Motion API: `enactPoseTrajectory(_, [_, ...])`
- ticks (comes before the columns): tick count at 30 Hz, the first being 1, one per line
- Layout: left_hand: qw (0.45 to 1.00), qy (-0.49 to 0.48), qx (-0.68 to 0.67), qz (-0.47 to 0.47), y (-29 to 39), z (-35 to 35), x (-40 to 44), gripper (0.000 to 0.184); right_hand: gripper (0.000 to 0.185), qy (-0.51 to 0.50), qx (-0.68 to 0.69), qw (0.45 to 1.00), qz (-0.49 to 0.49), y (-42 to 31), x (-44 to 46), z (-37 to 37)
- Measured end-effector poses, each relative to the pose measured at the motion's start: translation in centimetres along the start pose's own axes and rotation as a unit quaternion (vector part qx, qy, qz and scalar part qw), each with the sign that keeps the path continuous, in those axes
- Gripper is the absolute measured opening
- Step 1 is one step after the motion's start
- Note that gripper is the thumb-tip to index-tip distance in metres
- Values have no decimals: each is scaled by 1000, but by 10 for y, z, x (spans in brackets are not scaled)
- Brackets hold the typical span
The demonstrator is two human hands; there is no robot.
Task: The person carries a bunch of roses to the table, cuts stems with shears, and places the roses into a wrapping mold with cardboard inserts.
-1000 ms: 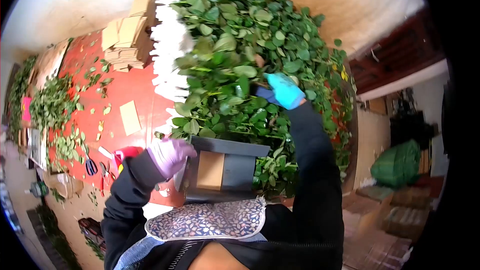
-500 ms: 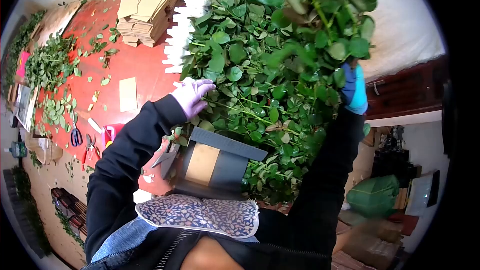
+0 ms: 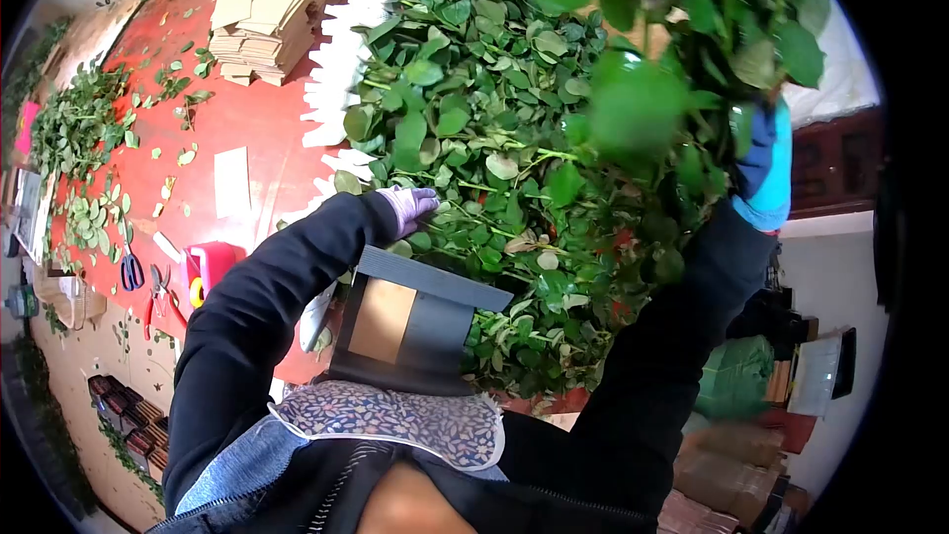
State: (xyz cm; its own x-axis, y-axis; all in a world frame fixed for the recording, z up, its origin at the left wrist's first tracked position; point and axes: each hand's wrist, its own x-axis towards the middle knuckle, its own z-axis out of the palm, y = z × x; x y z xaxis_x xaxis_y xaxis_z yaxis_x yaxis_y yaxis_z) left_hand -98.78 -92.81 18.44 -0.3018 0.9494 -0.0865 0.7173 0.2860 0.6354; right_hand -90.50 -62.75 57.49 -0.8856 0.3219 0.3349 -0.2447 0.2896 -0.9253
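At R, hand (image 3: 763,163) holds leafy stems (image 3: 727,49); L hand (image 3: 409,209) nr box (image 3: 420,321).

Red table (image 3: 188,148) — black sleeves (image 3: 277,267) (the apron (image 3: 390,422) floral on blue) — green leaves (image 3: 484,69).

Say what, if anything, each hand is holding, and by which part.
The right hand holds a raised leafy bunch, seemingly low on its stems; leaves partly hide the grip. Whether the left hand holds anything cannot be told.

Bunch of leafy green stems (image 3: 641,107), roughly upright, partly blurred, over right side of leafy heap (image 3: 465,124)
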Motion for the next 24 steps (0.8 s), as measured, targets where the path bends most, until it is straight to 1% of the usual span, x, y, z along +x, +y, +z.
enactPoseTrajectory(1, [1000, -2, 5, -6, -3, 4, 1, 62, 37, 112, 49, 991, 50, -15, -17, 39])
enactPoseTrajectory(2, [1000, -2, 10, -13, -4, 6, 1, 61, 39, 25, -40, 999, 3, 4, -15, 38])
enactPoseTrajectory(3, [999, 35, 26, -7, -3, 7, -1, 59, 41, -75, -240, 958, -136, 25, -16, 44])
enactPoseTrajectory(4, [999, 33, 26, -6, 13, -7, -11, 59, 43, -111, -433, 838, -313, 45, -19, 59])
enactPoseTrajectory(5, [998, 37, 25, -35, 40, -34, -28, 58, 46, -128, -505, 742, -422, 74, -21, 74])
enactPoseTrajectory(6, [997, 41, 24, -64, 56, -45, -39, 56, 55, -228, -582, 748, -225, 83, -36, 96])
enactPoseTrajectory(7, [993, 116, 26, 7, 47, -35, -53, 56, 59, -288, -597, 734, -150, 112, -47, 109])
enactPoseTrajectory(8, [997, 74, -10, 1, 50, -43, -68, 50, 65, -348, -605, 712, -75, 152, -60, 114])
enactPoseTrajectory(9, [991, 56, -115, 31, 50, -50, -84, 43, 69, -372, -581, 720, -72, 203, -80, 105])
enactPoseTrajectory(10, [973, 36, -220, 59, 50, -55, -101, 38, 73, -396, -556, 728, -67, 239, -102, 94])
enactPoseTrajectory(12, [954, 51, -291, 55, 59, -70, -132, 30, 77, -422, -539, 729, -25, 246, -121, 90])
enactPoseTrajectory(13, [950, 104, -287, 70, 54, -66, -143, 28, 77, -455, -548, 701, 28, 243, -120, 86])
enactPoseTrajectory(14, [940, 204, -248, 118, 37, -48, -147, 28, 73, -408, -509, 758, -1, 239, -124, 83])
enactPoseTrajectory(16, [957, 189, -220, 30, 30, -57, -161, 29, 64, -378, -431, 819, 19, 231, -124, 77])
enactPoseTrajectory(17, [962, 228, -148, 0, 30, -59, -162, 33, 49, -342, -355, 870, -27, 234, -126, 76])
enactPoseTrajectory(18, [966, 229, -90, -74, 36, -62, -163, 32, 49, -347, -354, 868, -28, 235, -125, 72])
enactPoseTrajectory(20, [951, 289, -14, -111, 33, -55, -156, 36, 35, -379, -443, 810, -64, 231, -122, 72])
enactPoseTrajectory(21, [949, 279, 10, -143, 29, -53, -154, 36, 26, -394, -462, 791, -75, 221, -121, 80])
enactPoseTrajectory(22, [947, 262, 20, -183, 29, -49, -152, 39, 26, -396, -458, 792, -79, 229, -120, 80])
enactPoseTrajectory(24, [926, 322, -56, -190, 26, -41, -144, 42, 13, -373, -515, 766, -98, 242, -116, 80])
